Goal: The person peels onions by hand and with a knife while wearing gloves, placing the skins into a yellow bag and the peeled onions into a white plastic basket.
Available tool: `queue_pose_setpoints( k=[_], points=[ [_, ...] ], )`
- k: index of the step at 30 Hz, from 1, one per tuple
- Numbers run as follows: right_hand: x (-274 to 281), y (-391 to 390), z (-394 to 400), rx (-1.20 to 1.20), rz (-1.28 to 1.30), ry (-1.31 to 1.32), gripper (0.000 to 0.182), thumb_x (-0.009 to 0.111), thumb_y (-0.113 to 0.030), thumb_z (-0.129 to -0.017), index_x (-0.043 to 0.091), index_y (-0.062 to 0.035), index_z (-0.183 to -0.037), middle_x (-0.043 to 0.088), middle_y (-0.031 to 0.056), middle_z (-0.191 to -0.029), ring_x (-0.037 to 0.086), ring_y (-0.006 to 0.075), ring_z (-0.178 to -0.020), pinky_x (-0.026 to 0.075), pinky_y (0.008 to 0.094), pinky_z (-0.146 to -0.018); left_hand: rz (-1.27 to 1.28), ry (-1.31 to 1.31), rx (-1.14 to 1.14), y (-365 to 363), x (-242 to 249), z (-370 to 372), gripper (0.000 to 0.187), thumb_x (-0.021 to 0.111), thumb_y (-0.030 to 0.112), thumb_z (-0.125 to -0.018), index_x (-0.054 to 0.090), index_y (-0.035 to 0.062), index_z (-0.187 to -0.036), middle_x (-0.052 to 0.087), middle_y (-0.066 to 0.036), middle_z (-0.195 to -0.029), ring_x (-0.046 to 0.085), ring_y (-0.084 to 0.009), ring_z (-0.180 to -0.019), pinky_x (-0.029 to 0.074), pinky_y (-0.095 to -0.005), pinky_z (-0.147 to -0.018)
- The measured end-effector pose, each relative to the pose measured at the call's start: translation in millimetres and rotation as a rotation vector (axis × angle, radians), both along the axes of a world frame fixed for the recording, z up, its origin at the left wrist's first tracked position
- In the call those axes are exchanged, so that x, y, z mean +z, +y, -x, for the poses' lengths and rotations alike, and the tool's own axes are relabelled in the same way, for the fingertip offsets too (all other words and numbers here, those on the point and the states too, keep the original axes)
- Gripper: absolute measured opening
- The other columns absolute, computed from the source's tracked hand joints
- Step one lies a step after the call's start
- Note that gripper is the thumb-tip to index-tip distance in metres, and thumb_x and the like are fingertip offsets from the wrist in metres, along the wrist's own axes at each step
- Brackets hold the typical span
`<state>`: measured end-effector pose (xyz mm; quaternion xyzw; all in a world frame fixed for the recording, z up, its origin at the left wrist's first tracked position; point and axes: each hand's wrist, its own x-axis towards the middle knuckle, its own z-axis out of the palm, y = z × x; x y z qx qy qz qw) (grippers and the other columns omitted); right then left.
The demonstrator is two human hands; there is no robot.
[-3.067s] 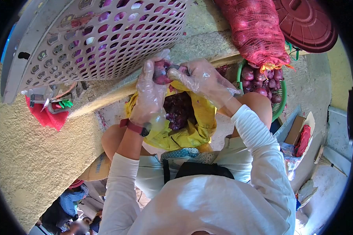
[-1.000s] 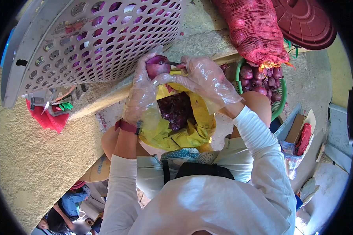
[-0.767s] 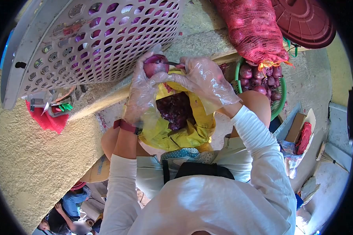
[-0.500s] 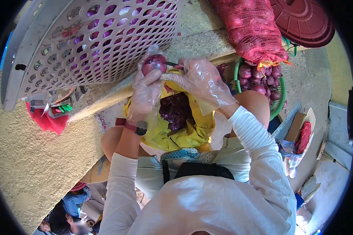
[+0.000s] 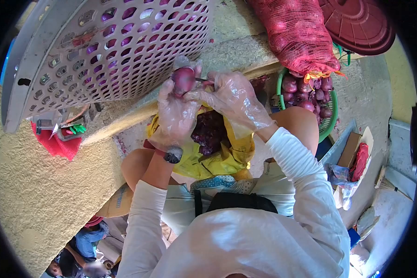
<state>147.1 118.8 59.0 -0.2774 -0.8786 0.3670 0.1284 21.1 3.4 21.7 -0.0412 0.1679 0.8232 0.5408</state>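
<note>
A red onion sits in the fingers of my left hand, which wears a clear plastic glove. My right hand, gloved the same way, is closed around a small knife. Only a short dark stretch of its blade shows, pointing at the onion's right side; most of the handle is hidden by my fingers. My right thumb reaches across to the onion's lower edge. Below both hands, between my knees, a yellow plastic bag stands open with dark red onion skins inside.
A large perforated plastic basket with onions leans at upper left. A red mesh sack of onions lies on the ledge beside a dark red lid. A green basket holds onions at right. People sit at lower left.
The onion has turned in my left hand, and that hand has tilted, its wrist shifting slightly right and down. Less of the knife's blade shows now.
</note>
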Motion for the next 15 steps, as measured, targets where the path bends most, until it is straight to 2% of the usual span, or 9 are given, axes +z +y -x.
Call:
queue_pose_setpoints(
  k=[2, 4, 6, 7, 9, 10, 13, 15],
  points=[
    [-2, -5, 2, -0.043, 0.038, 0.041, 0.066, 0.079, -0.067, -0.075, 0.073, -0.0021, -0.086, 0.067, 0.0214, -0.072, 0.068, 0.0401, -0.071, 0.054, 0.0457, -0.063, -0.030, -0.044, 0.003, 0, 0, -2, 0.052, 0.062, 0.027, -0.099, 0.049, 0.0021, -0.143, 0.058, -0.019, -0.138, 0.052, -0.0333, -0.136, 0.050, -0.0526, -0.108],
    [-7, -6, 3, -0.045, 0.055, 0.047, 0.065, 0.079, -0.066, -0.075, 0.073, -0.0023, -0.087, 0.068, 0.0217, -0.074, 0.068, 0.0400, -0.072, 0.054, 0.0458, -0.064, -0.066, -0.093, 0.003, 1, -1, -4, 0.052, 0.059, 0.031, -0.101, 0.049, 0.0021, -0.143, 0.058, -0.019, -0.137, 0.051, -0.0336, -0.137, 0.048, -0.0545, -0.109],
    [-10, -8, 4, -0.045, 0.073, 0.052, 0.064, 0.079, -0.065, -0.075, 0.074, -0.0026, -0.089, 0.068, 0.0219, -0.075, 0.069, 0.0400, -0.073, 0.054, 0.0458, -0.065, -0.184, -0.188, -0.019, 2, -5, -4, 0.051, 0.057, 0.027, -0.101, 0.048, -0.0027, -0.142, 0.056, -0.022, -0.142, 0.050, -0.0361, -0.139, 0.044, -0.0453, -0.114],
    [-10, -10, 4, -0.036, 0.047, 0.088, 0.064, 0.079, -0.066, -0.075, 0.074, -0.0033, -0.088, 0.068, 0.0217, -0.075, 0.069, 0.0397, -0.073, 0.054, 0.0460, -0.066, -0.185, -0.187, -0.019, 2, -5, -3, 0.051, 0.057, 0.027, -0.101, 0.048, -0.0027, -0.142, 0.056, -0.022, -0.142, 0.050, -0.0361, -0.139, 0.044, -0.0453, -0.114],
    [-13, -13, 5, -0.027, 0.024, 0.123, 0.064, 0.079, -0.066, -0.075, 0.074, -0.0039, -0.088, 0.068, 0.0216, -0.076, 0.069, 0.0394, -0.074, 0.054, 0.0463, -0.067, -0.091, -0.273, 0.060, 1, -6, 0, 0.049, 0.053, 0.034, -0.104, 0.051, 0.0009, -0.140, 0.061, -0.018, -0.134, 0.053, -0.0341, -0.136, 0.044, -0.0549, -0.110],
    [-18, -15, 6, -0.036, -0.031, 0.108, 0.063, 0.079, -0.066, -0.074, 0.074, -0.0049, -0.088, 0.068, 0.0205, -0.076, 0.069, 0.0388, -0.074, 0.054, 0.0463, -0.066, -0.090, -0.273, 0.061, -2, -10, 2, 0.049, 0.053, 0.034, -0.104, 0.051, 0.0009, -0.140, 0.061, -0.018, -0.134, 0.053, -0.0341, -0.136, 0.044, -0.0549, -0.110],
    [-31, -21, 7, -0.045, -0.069, 0.110, 0.061, 0.079, -0.066, -0.073, 0.073, -0.0062, -0.085, 0.069, 0.0184, -0.076, 0.070, 0.0376, -0.073, 0.054, 0.0464, -0.066, -0.171, -0.330, 0.039, -5, -14, 1, 0.046, 0.051, 0.031, -0.104, 0.052, 0.0024, -0.140, 0.062, -0.017, -0.134, 0.055, -0.0338, -0.134, 0.044, -0.0507, -0.111],
    [-32, -21, 7, -0.043, -0.054, 0.131, 0.061, 0.079, -0.066, -0.072, 0.072, -0.0065, -0.082, 0.069, 0.0173, -0.075, 0.070, 0.0368, -0.073, 0.054, 0.0464, -0.066, -0.035, -0.234, 0.138, -7, -8, -9, 0.045, 0.049, 0.028, -0.103, 0.052, 0.0036, -0.141, 0.061, -0.014, -0.138, 0.057, -0.0316, -0.133, 0.052, -0.0404, -0.101]
  ],
)
